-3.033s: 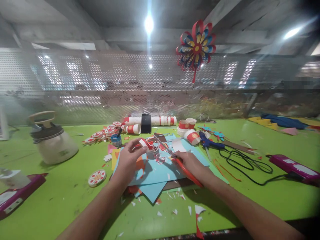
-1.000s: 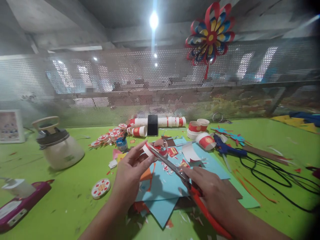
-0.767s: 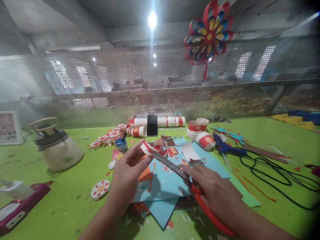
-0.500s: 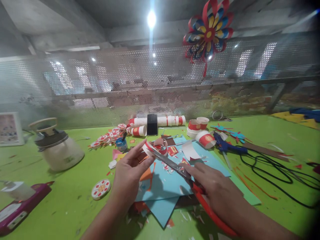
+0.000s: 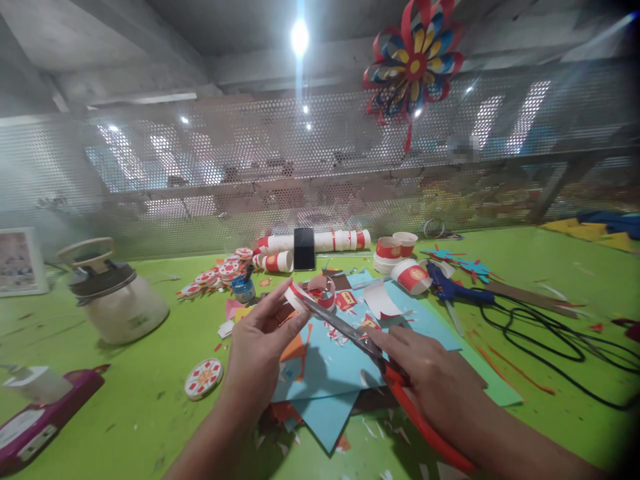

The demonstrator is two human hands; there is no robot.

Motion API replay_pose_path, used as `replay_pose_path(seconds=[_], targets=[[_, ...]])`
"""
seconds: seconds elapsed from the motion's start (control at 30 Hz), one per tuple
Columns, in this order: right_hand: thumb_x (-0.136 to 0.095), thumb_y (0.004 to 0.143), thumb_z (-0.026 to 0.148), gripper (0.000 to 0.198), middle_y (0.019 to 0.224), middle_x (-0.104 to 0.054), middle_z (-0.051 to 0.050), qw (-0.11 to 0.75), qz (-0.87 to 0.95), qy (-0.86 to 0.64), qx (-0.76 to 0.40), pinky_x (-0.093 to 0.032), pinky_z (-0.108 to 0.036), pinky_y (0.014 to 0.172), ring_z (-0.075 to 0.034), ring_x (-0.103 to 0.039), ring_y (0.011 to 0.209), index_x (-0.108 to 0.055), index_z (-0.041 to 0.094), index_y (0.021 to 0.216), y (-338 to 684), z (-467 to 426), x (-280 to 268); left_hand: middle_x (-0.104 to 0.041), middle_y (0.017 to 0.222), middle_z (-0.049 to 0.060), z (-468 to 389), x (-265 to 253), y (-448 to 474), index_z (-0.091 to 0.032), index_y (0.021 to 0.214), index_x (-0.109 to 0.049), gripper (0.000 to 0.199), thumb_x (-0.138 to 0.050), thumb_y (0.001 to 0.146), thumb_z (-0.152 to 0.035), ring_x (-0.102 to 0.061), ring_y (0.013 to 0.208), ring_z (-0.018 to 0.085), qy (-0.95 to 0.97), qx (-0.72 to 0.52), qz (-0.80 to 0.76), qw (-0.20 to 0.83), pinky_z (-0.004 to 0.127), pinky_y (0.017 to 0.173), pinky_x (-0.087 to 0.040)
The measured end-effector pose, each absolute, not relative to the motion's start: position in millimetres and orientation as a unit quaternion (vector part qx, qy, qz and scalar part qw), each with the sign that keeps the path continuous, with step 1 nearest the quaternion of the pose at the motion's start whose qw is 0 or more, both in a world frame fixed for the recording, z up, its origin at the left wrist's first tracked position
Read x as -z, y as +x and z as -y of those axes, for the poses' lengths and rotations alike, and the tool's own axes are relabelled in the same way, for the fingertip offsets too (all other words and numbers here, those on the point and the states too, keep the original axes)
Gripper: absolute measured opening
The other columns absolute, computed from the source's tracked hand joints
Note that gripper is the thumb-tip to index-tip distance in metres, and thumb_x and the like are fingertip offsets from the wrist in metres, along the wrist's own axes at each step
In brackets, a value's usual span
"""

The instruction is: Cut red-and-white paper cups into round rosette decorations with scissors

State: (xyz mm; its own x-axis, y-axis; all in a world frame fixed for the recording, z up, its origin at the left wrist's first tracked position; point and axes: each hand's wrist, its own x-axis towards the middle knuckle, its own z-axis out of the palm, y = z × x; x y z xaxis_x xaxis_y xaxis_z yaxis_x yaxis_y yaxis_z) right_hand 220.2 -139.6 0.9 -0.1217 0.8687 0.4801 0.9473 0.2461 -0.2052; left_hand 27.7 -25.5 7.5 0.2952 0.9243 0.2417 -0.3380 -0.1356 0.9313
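Between its thumb and fingers, my left hand (image 5: 260,343) grips a small red-and-white piece of paper cup (image 5: 296,297). My right hand (image 5: 425,363) is wrapped round red-handled scissors (image 5: 345,327), whose blades reach to the cup piece and look closed or nearly so. Beneath both hands lie light-blue paper sheets (image 5: 330,377), scattered with tiny red and white clippings. A curled red-and-white cup ring (image 5: 323,290) sits just behind the blade tips. Left of my left wrist rests a round white disc with red patches (image 5: 204,379).
Behind the paper are a phone (image 5: 304,249), a long tube of joined cups (image 5: 345,240) and several paper cups (image 5: 411,277). A blue glue gun (image 5: 457,290) with black cable lies right. A lidded jar (image 5: 117,293) and purple power strip (image 5: 50,413) stand left.
Both hands, the scissors and the cup piece hold almost the same position. The view has shifted very slightly.
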Motion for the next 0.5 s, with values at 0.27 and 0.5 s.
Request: replay_pose_path(seconds=[0.27,0.5], targets=[[-0.053,0.079,0.008,0.035,0.084,-0.071,-0.011,0.274,0.741,-0.61,0.065,-0.052,-0.034,0.062,-0.024,-0.066,0.073,-0.065,0.013,0.112,220.5,137.3,3.5,-0.072,0.112,0.007,25.8,-7.1,29.2,-0.022,0.126,-0.059,0.059,-0.079,0.07,-0.022,-0.065,0.108,0.022,0.52,-0.534,-0.274,0.607,0.033,0.097,-0.051],[-0.052,0.082,0.01,0.036,0.082,-0.072,-0.011,0.264,0.743,-0.613,0.047,-0.053,-0.035,0.062,-0.024,-0.066,0.073,-0.063,0.012,0.116,221.6,140.6,5.9,-0.072,0.113,0.007,28.3,-8.7,30.7,-0.023,0.126,-0.06,0.059,-0.079,0.07,-0.022,-0.064,0.108,0.021,0.513,-0.533,-0.276,0.614,0.032,0.097,-0.05]])
